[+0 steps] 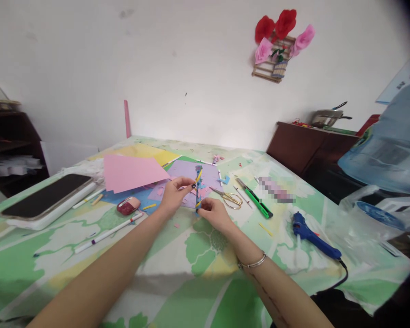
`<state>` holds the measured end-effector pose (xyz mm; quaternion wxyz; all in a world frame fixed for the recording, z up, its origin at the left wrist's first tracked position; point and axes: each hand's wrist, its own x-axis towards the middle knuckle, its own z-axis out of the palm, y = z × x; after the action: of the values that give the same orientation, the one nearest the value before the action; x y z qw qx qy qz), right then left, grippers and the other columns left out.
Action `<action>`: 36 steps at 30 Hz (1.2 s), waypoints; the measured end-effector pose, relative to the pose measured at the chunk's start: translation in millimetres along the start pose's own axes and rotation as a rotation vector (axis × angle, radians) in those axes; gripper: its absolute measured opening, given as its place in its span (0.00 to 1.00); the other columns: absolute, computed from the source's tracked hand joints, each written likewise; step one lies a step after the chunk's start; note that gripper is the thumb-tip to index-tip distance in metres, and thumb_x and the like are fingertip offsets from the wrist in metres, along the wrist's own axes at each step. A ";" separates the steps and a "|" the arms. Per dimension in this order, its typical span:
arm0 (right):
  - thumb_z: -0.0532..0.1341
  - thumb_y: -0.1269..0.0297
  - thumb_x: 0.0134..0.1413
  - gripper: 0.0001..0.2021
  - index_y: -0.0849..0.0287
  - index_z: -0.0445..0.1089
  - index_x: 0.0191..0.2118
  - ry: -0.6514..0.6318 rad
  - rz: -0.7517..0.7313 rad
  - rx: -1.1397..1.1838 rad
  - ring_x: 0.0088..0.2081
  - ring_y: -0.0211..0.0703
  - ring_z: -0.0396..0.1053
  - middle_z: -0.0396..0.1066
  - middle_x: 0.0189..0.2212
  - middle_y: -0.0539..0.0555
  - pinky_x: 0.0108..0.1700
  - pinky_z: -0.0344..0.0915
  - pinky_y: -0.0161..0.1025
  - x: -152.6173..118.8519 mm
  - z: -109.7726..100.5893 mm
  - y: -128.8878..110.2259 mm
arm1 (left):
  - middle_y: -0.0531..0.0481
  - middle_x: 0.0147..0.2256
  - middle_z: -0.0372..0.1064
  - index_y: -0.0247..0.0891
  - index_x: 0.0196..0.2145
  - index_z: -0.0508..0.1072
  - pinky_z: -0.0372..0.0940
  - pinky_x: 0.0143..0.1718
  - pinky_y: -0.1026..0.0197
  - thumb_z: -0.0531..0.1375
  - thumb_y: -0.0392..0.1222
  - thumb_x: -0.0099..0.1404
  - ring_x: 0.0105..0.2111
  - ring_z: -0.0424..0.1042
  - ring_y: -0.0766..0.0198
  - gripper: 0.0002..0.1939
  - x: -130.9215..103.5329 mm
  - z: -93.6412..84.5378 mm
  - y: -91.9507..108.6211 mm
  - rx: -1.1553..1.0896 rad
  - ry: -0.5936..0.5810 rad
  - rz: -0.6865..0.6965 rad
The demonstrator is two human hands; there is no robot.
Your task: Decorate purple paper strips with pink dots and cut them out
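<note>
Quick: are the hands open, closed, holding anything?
Left hand: closed at a blue strip; exact grip unclear.
Right hand: closed, holding the strip's lower end.

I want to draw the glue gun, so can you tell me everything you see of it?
The glue gun is blue and looks like plastic. It lies on the green, white and yellow tablecloth, at the right side. Its handle slants toward the near right, and a black cord curls from the handle's end toward the near edge. A pale stick, maybe glue, sticks out of the body. Neither the left hand nor the right hand touches it.
</note>
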<state>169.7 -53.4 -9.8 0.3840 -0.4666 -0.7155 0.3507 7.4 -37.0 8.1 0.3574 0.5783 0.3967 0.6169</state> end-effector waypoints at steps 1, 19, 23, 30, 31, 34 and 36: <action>0.60 0.68 0.37 0.02 0.59 0.69 0.23 -0.003 -0.002 0.000 0.23 0.35 0.59 0.64 0.19 0.46 0.26 0.55 0.32 0.2 0.0 0.2 | 0.51 0.34 0.70 0.33 0.34 0.71 0.67 0.41 0.54 0.60 0.43 0.62 0.36 0.70 0.64 0.09 0.1 -0.1 0.0 0.005 -0.004 0.001; 0.62 0.63 0.39 0.06 0.59 0.69 0.26 0.133 0.037 0.125 0.24 0.38 0.65 0.69 0.21 0.48 0.28 0.62 0.34 7.8 -3.0 7.2 | 0.48 0.39 0.69 0.33 0.42 0.70 0.68 0.40 0.54 0.58 0.46 0.64 0.38 0.70 0.63 0.13 7.8 -8.3 -22.5 0.155 0.185 -0.028; 0.63 0.61 0.39 0.08 0.60 0.68 0.25 0.199 0.044 0.141 0.24 0.37 0.64 0.68 0.21 0.48 0.27 0.60 0.34 11.3 -8.2 8.8 | 0.47 0.41 0.69 0.34 0.43 0.69 0.68 0.39 0.54 0.57 0.46 0.65 0.38 0.70 0.63 0.14 4.3 -8.9 -29.5 0.313 0.180 0.043; 0.63 0.60 0.39 0.09 0.61 0.68 0.25 0.296 0.077 0.160 0.24 0.37 0.63 0.67 0.20 0.49 0.26 0.59 0.33 12.9 -12.9 14.6 | 0.46 0.43 0.68 0.36 0.43 0.69 0.66 0.44 0.51 0.56 0.47 0.66 0.42 0.69 0.61 0.13 -17.7 -6.1 -9.7 0.700 0.072 0.285; 0.63 0.60 0.39 0.09 0.61 0.68 0.26 0.305 0.083 0.160 0.25 0.37 0.63 0.68 0.21 0.49 0.26 0.60 0.33 13.1 -13.2 15.9 | 0.46 0.44 0.68 0.36 0.44 0.69 0.66 0.45 0.51 0.56 0.46 0.66 0.42 0.69 0.60 0.13 -23.1 -5.2 -5.4 0.750 0.060 0.318; 0.63 0.62 0.43 0.09 0.63 0.70 0.30 0.301 0.102 0.149 0.26 0.37 0.65 0.69 0.23 0.50 0.28 0.62 0.34 13.8 -13.9 20.2 | 0.46 0.43 0.67 0.36 0.44 0.68 0.64 0.46 0.49 0.54 0.45 0.67 0.44 0.68 0.59 0.12 -44.6 -0.6 10.1 0.886 0.012 0.394; 0.63 0.63 0.50 0.09 0.64 0.70 0.33 0.276 0.110 0.134 0.29 0.37 0.67 0.70 0.28 0.51 0.32 0.66 0.35 14.5 -14.2 23.0 | 0.45 0.42 0.68 0.36 0.44 0.68 0.63 0.47 0.49 0.53 0.41 0.67 0.44 0.67 0.58 0.11 -62.2 3.0 24.2 0.968 -0.065 0.438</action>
<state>187.5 -30.5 -19.9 0.4891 -0.5224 -0.6042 0.3505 15.5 -103.1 3.2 -0.0754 0.7651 0.4946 0.4054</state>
